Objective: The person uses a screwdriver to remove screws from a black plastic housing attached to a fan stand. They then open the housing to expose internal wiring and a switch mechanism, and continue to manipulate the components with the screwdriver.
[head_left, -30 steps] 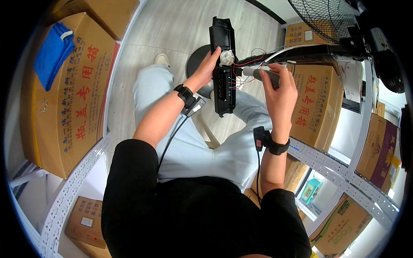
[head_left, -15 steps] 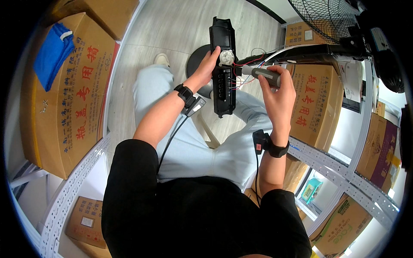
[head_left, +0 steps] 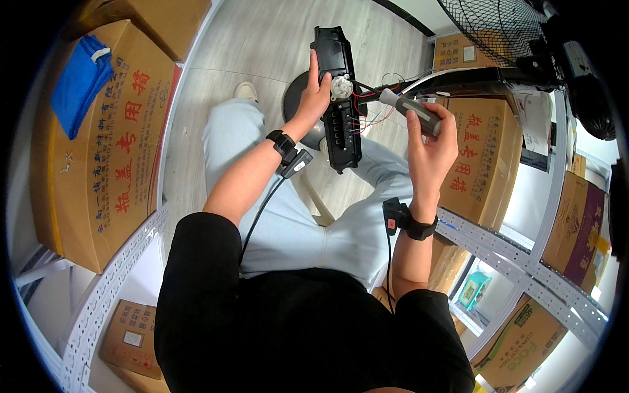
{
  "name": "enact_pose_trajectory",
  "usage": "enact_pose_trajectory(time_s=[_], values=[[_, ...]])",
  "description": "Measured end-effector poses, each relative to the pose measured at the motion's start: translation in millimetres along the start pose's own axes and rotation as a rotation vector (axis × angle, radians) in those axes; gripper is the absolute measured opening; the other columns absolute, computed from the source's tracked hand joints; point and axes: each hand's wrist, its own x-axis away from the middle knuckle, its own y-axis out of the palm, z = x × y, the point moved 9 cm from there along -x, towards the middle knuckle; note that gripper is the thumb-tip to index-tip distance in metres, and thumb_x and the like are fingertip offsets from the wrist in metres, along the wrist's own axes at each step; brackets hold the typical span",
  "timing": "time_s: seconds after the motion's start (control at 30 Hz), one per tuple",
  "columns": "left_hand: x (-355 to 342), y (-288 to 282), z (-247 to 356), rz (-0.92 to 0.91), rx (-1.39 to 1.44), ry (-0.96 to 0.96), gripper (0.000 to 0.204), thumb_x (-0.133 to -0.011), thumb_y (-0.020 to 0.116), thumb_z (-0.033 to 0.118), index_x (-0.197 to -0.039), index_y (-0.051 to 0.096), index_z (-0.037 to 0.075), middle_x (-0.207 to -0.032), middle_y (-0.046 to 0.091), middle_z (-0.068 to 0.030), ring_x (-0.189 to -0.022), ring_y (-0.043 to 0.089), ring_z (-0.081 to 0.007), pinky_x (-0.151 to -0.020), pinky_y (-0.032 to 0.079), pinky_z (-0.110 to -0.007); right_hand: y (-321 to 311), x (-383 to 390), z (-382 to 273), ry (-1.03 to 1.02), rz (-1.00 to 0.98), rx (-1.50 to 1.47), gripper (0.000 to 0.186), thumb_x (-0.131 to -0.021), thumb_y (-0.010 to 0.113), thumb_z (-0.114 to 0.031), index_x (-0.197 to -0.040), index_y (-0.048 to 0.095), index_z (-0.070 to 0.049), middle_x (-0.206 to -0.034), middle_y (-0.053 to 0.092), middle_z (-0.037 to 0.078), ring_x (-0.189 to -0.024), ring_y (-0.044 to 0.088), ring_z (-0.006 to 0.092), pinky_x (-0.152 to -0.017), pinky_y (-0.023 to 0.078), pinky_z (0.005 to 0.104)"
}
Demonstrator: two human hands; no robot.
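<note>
My left hand [head_left: 314,98] grips a long black plastic housing [head_left: 341,134] by its left side, near the middle. A round, clear-whitish part [head_left: 341,87] sits on the housing beside my fingertips, and a row of small black knobs or buttons runs below it. Thin red, white and blue wires [head_left: 367,119] come out of the housing's right side. In my right hand [head_left: 434,150] is a grey-handled screwdriver [head_left: 419,116], its handle held in closed fingers. It slants toward the round part, its tip apparently off the housing.
Behind the housing stands a black round base [head_left: 293,98]. A black pole [head_left: 452,80] stretches right toward a fan's mesh guard [head_left: 501,26]. Cardboard boxes [head_left: 481,164] fill the right shelf; a large carton [head_left: 98,164] with a blue cloth [head_left: 82,85] stands left. Metal shelf rails [head_left: 108,295] flank both sides.
The screwdriver has drawn back to the right, away from the housing. The housing has shifted slightly left and tilted, and my left fingers lie farther up along its edge.
</note>
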Motion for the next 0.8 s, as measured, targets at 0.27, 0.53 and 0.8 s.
enact_pose_trajectory(time_s=[0.27, 0.53, 0.8], values=[[3.0, 0.0, 17.7, 0.059, -0.230, 0.283, 0.050, -0.104, 0.045, 0.015, -0.152, 0.036, 0.025, -0.136, 0.057, -0.0193, -0.104, 0.061, -0.0283, -0.092, 0.046, -0.035, 4.7, -0.5, -4.1, -0.035, 0.018, 0.002, 0.029, -0.087, 0.076, -0.013, -0.109, 0.062, 0.000, -0.100, 0.065, 0.012, -0.083, 0.067, 0.0176, -0.070, 0.055, 0.0280], [2.5, 1.8, 23.4, 0.059, -0.167, 0.372, 0.035, -0.101, 0.050, 0.011, -0.136, 0.057, 0.012, -0.128, 0.063, -0.0121, -0.113, 0.061, -0.0237, -0.096, 0.046, -0.033, 6.2, -4.1, -3.8, -0.004, 0.019, -0.029, 0.029, -0.087, 0.076, -0.013, -0.109, 0.062, 0.001, -0.101, 0.065, 0.013, -0.085, 0.067, 0.0185, -0.072, 0.056, 0.0289], [-0.1, 6.4, 10.8, -0.034, -0.131, 0.247, 0.022, -0.103, 0.050, 0.014, -0.118, 0.063, 0.005, -0.113, 0.067, -0.0072, -0.105, 0.062, -0.0175, -0.094, 0.046, -0.029, 8.0, -4.9, -1.6, 0.034, 0.013, -0.036, 0.029, -0.087, 0.076, -0.015, -0.108, 0.062, 0.000, -0.100, 0.066, 0.012, -0.086, 0.067, 0.0180, -0.073, 0.057, 0.0288]])
